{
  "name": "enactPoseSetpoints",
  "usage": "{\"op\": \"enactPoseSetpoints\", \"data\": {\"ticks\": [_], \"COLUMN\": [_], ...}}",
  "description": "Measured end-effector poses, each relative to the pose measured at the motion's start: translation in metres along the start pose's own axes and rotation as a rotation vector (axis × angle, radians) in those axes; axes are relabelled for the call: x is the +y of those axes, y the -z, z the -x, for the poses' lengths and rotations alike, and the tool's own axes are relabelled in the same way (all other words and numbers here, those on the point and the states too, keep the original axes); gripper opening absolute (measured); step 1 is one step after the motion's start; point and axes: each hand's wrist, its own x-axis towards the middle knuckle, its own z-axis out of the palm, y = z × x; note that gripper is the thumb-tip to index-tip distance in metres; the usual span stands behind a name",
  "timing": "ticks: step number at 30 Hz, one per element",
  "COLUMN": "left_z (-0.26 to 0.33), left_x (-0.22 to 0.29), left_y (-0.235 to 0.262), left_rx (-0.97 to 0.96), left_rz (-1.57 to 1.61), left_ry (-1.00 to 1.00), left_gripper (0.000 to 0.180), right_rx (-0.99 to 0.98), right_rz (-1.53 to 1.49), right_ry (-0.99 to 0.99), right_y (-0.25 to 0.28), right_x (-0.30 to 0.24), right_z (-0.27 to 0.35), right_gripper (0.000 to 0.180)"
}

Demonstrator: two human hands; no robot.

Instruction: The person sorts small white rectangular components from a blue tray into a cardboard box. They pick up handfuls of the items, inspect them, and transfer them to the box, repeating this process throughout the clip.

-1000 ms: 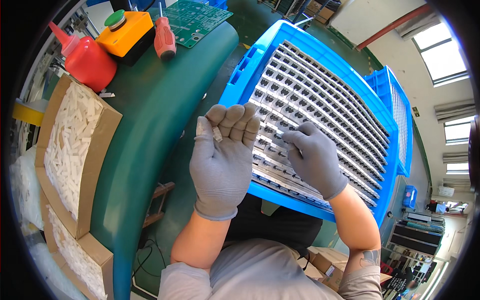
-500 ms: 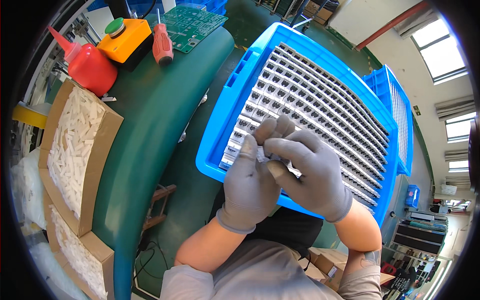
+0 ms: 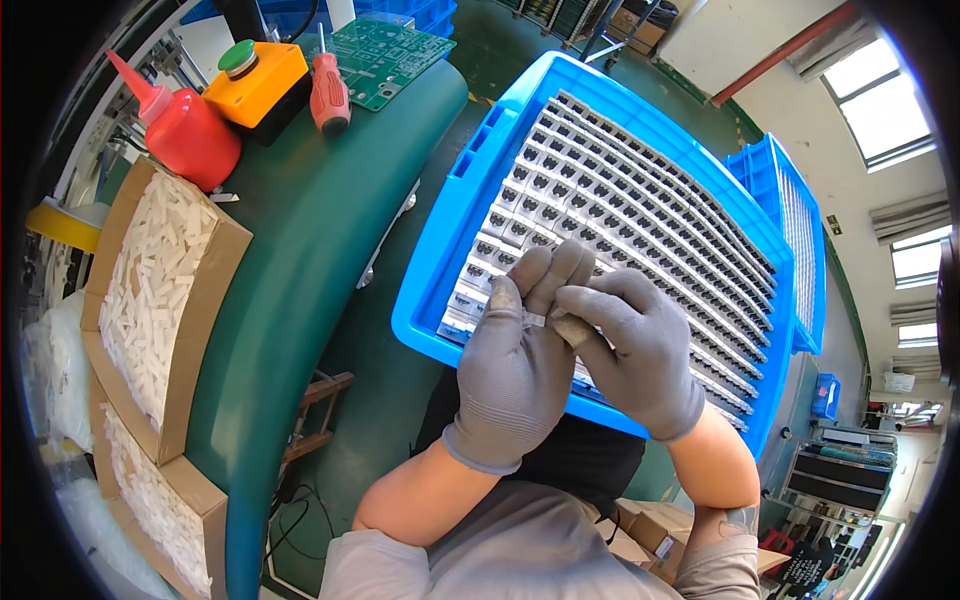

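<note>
Both hands wear grey gloves and meet over the near side of a blue crate (image 3: 412, 335). Between them is a small whitish, partly see-through piece (image 3: 534, 320), mostly covered by fingers. My left hand (image 3: 515, 375) is closed round it, thumb against curled fingers. From the right, the thumb and forefinger of my right hand (image 3: 645, 350) pinch together at the piece's right end. What lies between those two fingertips is hidden. Under and beyond the hands, the crate holds many rows of small white-and-black parts (image 3: 650, 215).
Left is a green-topped bench (image 3: 300, 240) with open cardboard boxes of white strips (image 3: 150, 290), a red squeeze bottle (image 3: 195, 140), an orange box with green button (image 3: 258, 80), a screwdriver (image 3: 329, 95) and a green circuit board (image 3: 385, 60). Another blue crate (image 3: 765, 165) stands behind.
Both hands have shifted slightly, the left one a little to the right. The right thumb and forefinger have drawn closer together, and the whitish piece shows more clearly between the hands.
</note>
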Motion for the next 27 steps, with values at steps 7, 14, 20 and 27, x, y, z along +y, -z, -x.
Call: {"op": "enactPoseSetpoints", "data": {"ticks": [7, 14, 20, 27], "left_z": [0.001, -0.005, -0.006, -0.003], "left_x": [0.004, 0.038, 0.077, 0.080], "left_y": [0.000, -0.001, 0.005, 0.008], "left_rx": [-0.020, -0.038, -0.110, -0.119], "left_rz": [0.002, -0.022, -0.106, -0.135], "left_ry": [-0.047, -0.165, -0.290, -0.288], "left_gripper": [0.044, 0.042, 0.042, 0.043], "right_rx": [-0.005, 0.056, -0.167, -0.108], "right_rz": [-0.326, -0.561, -0.238, -0.040], "right_ry": [-0.092, -0.208, -0.311, -0.202], "right_y": [-0.002, -0.007, -0.019, -0.054], "right_x": [0.011, 0.023, 0.030, 0.035], "right_z": [0.006, 0.011, -0.011, -0.018], "right_gripper": [0.020, 0.012, 0.007, 0.007]}}
